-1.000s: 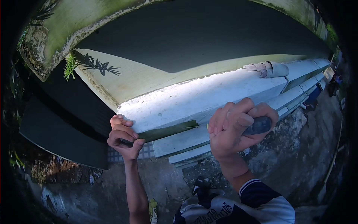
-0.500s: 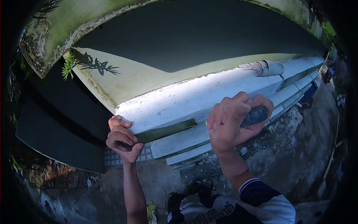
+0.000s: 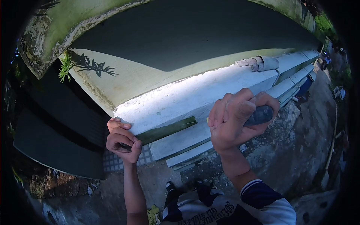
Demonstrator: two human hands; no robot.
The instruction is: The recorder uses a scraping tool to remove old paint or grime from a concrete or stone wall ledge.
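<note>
Clasping half-hidden dark object (image 3: 262,115), right hand (image 3: 235,122)

right fingers (image 3: 226,108) partly hide a dark rounded object (image 3: 261,115)

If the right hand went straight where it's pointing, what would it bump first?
Probably the ledge, ahead of the right hand, though depth is hard to tell.

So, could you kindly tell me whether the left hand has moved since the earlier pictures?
No, the left hand shows no clear shift either way against the white ledge's left end.
</note>
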